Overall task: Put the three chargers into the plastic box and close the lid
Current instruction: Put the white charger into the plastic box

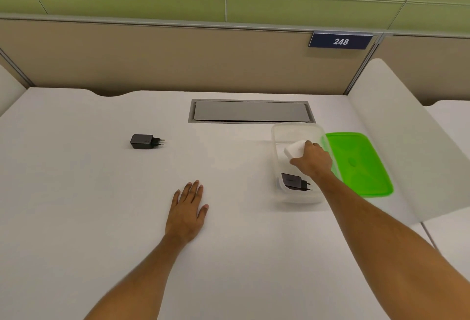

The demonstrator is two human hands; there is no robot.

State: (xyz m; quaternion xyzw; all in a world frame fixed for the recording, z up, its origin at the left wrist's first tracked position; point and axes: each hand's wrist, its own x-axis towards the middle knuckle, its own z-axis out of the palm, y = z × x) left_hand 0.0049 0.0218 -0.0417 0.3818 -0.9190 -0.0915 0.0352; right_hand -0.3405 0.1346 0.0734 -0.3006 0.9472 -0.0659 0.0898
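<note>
A clear plastic box (279, 131) stands open on the white desk at the right. Inside its near end lies a black charger (292, 181). My right hand (313, 160) is over the box's middle, shut on a white charger (295, 148) held inside the box walls. The green lid (361, 164) lies flat just right of the box, touching its side. A second black charger (145, 141) lies alone on the desk at the far left, prongs pointing right. My left hand (188, 208) rests flat on the desk, fingers spread, holding nothing.
A grey cable hatch (250, 111) is set into the desk behind the box. A white side divider (396, 141) rises right of the lid. A beige partition with a sign reading 248 (340, 41) closes the back.
</note>
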